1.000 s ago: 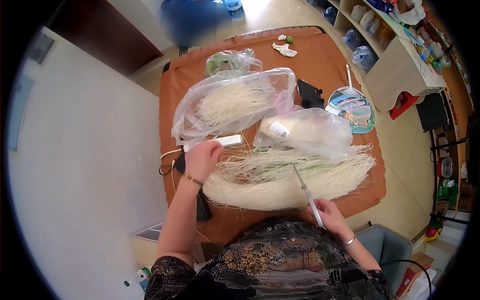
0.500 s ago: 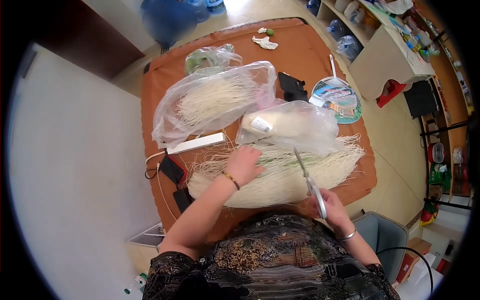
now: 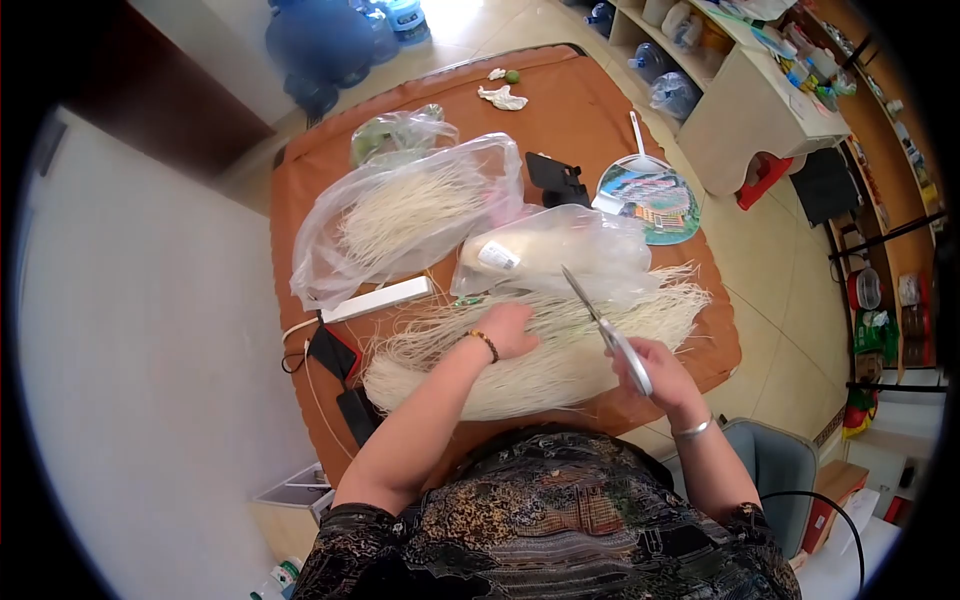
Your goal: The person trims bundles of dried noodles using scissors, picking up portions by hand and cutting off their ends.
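A wide bundle of thin, pale dried noodles [image 3: 560,370] lies across the near side of the table. My left hand [image 3: 507,330] is down on its left-centre part, fingers curled in among the strands and their tips hidden. My right hand [image 3: 660,375] is closed round the handles of silver scissors [image 3: 598,318] above the right part of the bundle. Their blades point up and left, toward a clear plastic bag [image 3: 560,245] with a white label and a pale bundle inside. Another clear bag [image 3: 405,215] of loose noodles lies behind, to the left.
A white power strip [image 3: 378,299] and a black-and-red pouch [image 3: 332,352] lie at the left. Toward the back right are a black phone stand [image 3: 557,180] and a hand fan [image 3: 650,203]. Crumpled tissue [image 3: 503,98] sits at the far end of the brown table [image 3: 560,80]. A grey chair [image 3: 770,460] stands at my right.
My left hand has shifted slightly right and down into the noodles. My right hand has risen with the scissors, whose blades have swung further left. The whole view has shifted a little.
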A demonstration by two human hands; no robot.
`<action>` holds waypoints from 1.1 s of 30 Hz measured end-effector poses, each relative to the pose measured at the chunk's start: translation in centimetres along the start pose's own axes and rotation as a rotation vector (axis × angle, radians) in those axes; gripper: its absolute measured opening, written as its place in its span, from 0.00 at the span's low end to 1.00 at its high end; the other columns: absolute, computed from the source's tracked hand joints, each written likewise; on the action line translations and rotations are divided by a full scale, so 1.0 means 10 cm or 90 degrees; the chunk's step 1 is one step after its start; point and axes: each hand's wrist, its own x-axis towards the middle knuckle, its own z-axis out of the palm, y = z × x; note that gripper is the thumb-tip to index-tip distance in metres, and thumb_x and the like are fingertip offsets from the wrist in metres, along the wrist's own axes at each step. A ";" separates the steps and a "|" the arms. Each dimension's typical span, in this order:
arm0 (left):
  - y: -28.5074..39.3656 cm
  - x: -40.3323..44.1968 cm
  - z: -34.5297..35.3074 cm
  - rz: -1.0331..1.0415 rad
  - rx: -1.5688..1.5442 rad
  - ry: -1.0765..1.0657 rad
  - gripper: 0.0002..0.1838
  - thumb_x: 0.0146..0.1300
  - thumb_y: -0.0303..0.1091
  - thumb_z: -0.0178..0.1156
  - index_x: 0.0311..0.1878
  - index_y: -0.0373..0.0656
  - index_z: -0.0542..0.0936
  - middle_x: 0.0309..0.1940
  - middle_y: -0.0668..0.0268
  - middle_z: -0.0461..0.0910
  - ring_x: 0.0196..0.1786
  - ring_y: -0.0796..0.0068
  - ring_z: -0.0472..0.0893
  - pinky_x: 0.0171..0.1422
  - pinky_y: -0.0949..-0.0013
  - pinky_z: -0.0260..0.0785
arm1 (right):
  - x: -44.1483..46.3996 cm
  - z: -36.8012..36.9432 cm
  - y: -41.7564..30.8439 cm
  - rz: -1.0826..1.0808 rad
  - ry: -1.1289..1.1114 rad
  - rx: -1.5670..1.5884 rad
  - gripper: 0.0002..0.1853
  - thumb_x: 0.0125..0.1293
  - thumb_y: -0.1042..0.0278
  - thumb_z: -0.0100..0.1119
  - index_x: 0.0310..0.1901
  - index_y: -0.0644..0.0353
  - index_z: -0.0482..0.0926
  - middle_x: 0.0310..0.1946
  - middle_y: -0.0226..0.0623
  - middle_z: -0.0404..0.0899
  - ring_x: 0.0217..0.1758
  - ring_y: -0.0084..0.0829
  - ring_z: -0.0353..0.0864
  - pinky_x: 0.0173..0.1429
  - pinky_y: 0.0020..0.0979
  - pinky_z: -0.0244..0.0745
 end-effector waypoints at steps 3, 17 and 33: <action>0.12 0.07 -0.25 -0.032 0.006 -0.108 0.24 0.52 0.44 0.62 0.47 0.37 0.75 0.44 0.52 0.77 0.48 0.53 0.75 0.53 0.61 0.68 | 0.20 -0.11 -0.04 -0.010 0.041 0.046 0.12 0.65 0.60 0.55 0.38 0.63 0.74 0.22 0.26 0.70 0.19 0.15 0.67 0.21 0.19 0.62; 0.33 0.27 -0.22 -0.010 0.053 -0.087 0.23 0.62 0.49 0.52 0.46 0.36 0.75 0.34 0.53 0.79 0.44 0.59 0.79 0.50 0.60 0.70 | 0.42 -0.36 0.01 0.001 0.074 0.110 0.19 0.63 0.51 0.59 0.37 0.63 0.74 0.19 0.24 0.68 0.16 0.16 0.66 0.18 0.18 0.60; 0.29 -0.50 -0.73 0.043 -0.065 -0.091 0.18 0.64 0.46 0.53 0.39 0.37 0.73 0.33 0.53 0.77 0.40 0.54 0.76 0.44 0.61 0.67 | 0.50 -0.60 -0.09 0.072 0.061 0.182 0.25 0.58 0.46 0.63 0.37 0.66 0.74 0.18 0.24 0.70 0.13 0.14 0.64 0.15 0.17 0.56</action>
